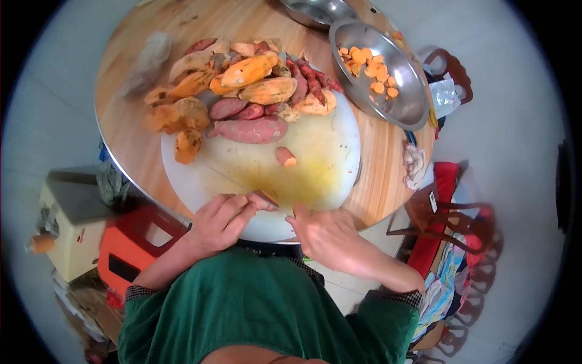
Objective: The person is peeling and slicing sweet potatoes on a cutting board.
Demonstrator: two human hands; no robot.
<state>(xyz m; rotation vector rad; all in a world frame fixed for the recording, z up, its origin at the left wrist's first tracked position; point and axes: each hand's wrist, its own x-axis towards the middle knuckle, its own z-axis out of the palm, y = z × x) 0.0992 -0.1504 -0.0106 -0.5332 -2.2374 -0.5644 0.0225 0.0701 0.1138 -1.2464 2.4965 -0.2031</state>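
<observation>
My left hand [223, 218] grips a short piece of sweet potato [263, 201] with reddish skin, low over the near edge of a round white board [218, 173]. Just to its right, my right hand [325, 234] is curled, with thumb and forefinger pointing at the piece. Whatever it may hold is hidden or too thin to make out. A cut sweet potato end [285, 156] with an orange face lies beyond the hands. At the back of the board is a heap of sweet potatoes, among them a large red-skinned one [252, 130] and a peeled orange one [250, 69].
A steel bowl [409, 75] with orange slices [370, 68] stands at the back right, beside another steel bowl [318, 13]. The board rests on a round wooden table [382, 154]. A red plastic stool [136, 241] is at lower left, a wooden chair [427, 209] at right.
</observation>
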